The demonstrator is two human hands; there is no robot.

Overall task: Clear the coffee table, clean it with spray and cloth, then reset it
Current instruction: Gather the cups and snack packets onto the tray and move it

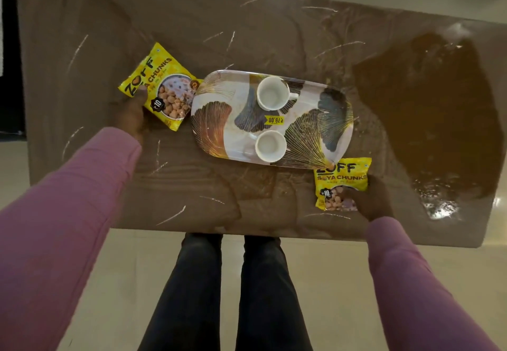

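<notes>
A patterned oval tray lies in the middle of the brown marble coffee table. Two white cups stand on it: one with a handle at the far side, one nearer me. My left hand grips the near left edge of a yellow soya chunks packet left of the tray. My right hand holds a second yellow soya chunks packet at the tray's near right corner. Both packets lie flat on the table.
A dark glossy patch with bright reflections covers the table's right part. My legs stand at the near table edge on a pale tiled floor. A dark object borders the left edge.
</notes>
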